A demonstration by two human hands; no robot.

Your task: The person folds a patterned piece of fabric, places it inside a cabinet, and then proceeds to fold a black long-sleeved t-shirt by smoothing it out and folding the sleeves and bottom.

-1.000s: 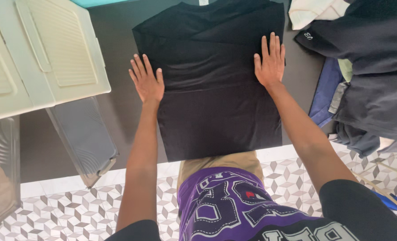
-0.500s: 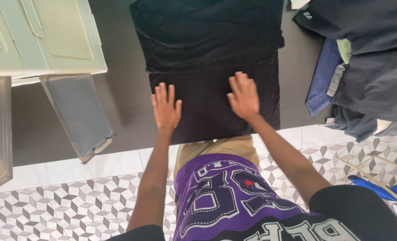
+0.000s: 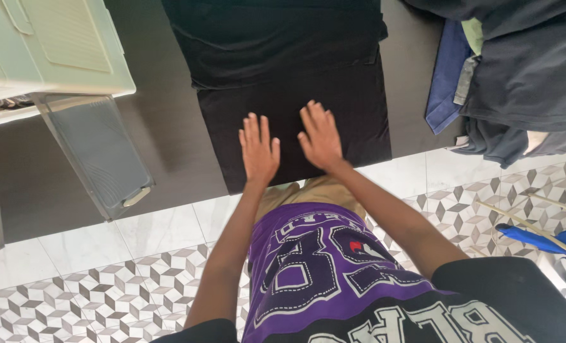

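At the centre of the frame, the left hand (image 3: 259, 151) and right hand (image 3: 321, 136) lie flat, fingers spread, close together on the black shirt's (image 3: 289, 82) near edge; a second ago they pressed its sides further up, so smoothing has swept down the folded shirt on the dark table (image 3: 168, 146).

A home laundry spot — dark table (image 3: 168, 127), heaped clothes (image 3: 524, 70), plastic storage drawers (image 3: 54, 44), patterned tile floor (image 3: 105, 286).

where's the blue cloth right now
In the head view the blue cloth lies on the dark table, right of the black t-shirt and tucked under the pile of dark clothes.
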